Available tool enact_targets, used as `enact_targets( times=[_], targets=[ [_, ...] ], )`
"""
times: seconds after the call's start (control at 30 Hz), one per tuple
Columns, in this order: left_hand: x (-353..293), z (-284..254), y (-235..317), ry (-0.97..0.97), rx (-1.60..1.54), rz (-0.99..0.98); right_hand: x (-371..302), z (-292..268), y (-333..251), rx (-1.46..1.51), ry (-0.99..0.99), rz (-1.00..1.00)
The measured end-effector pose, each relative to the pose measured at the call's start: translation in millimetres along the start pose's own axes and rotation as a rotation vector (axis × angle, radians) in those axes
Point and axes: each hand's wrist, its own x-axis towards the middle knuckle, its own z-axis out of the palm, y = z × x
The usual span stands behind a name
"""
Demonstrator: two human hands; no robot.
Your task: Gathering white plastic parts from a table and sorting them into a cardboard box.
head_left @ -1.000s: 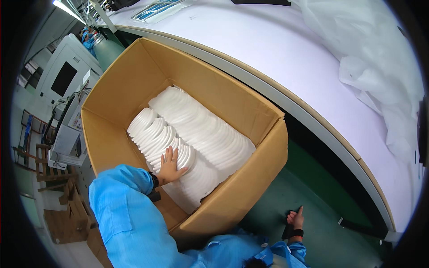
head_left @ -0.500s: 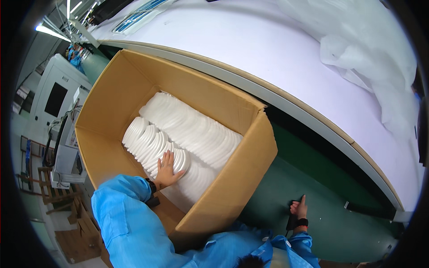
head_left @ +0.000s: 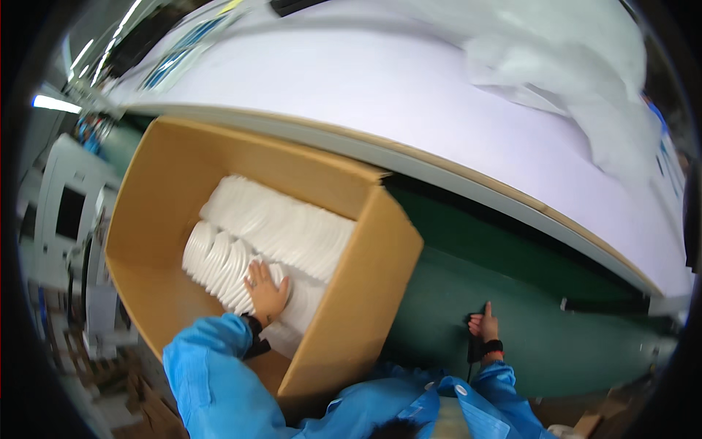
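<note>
My left hand (head_left: 268, 293) reaches into a large brown cardboard box (head_left: 349, 314) and rests on the near end of a row of white ring-shaped pieces (head_left: 217, 257), fingers spread and palm down. Behind that row lies a longer row of thin, soft-looking white pieces (head_left: 281, 222), packed side by side. More white pieces lie under and beside my hand, partly hidden by it. Outside the box, to its right, my right hand (head_left: 485, 325) hovers with most fingers curled and one digit pointing up; no object shows in it. Each wrist carries a dark band and a small black block.
A long white-topped table (head_left: 329, 80) runs along the box's far side. Crumpled translucent wrapping (head_left: 563, 66) lies on it at the right, and a flat blue packet (head_left: 183, 53) at the far left. Green floor (head_left: 439, 300) shows right of the box; a grey-white machine (head_left: 66, 208) stands left.
The whole view has shifted, so the box sits a little lower and further left. My left hand stays on the white rings, its fingers slightly repositioned. My right hand is still beside the box.
</note>
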Motion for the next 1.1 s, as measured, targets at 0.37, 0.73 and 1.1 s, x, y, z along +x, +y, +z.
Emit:
enact_targets(
  times=[0.37, 0.73, 1.1],
  targets=[
    [62.0, 66.8, -71.2, 0.3, 0.262, 0.495, -26.8, 5.0, -17.2, 0.065, -0.028, 0.018],
    [99.7, -110.1, 38.5, -0.124, -0.477, 0.402, -12.5, -7.3, -8.4, 0.068, -0.165, -0.054],
    [-29.9, -278.4, 195.8, -0.591, -0.813, 0.66, 13.1, -18.7, 15.8, 0.106, -0.464, -0.196]
  ],
)
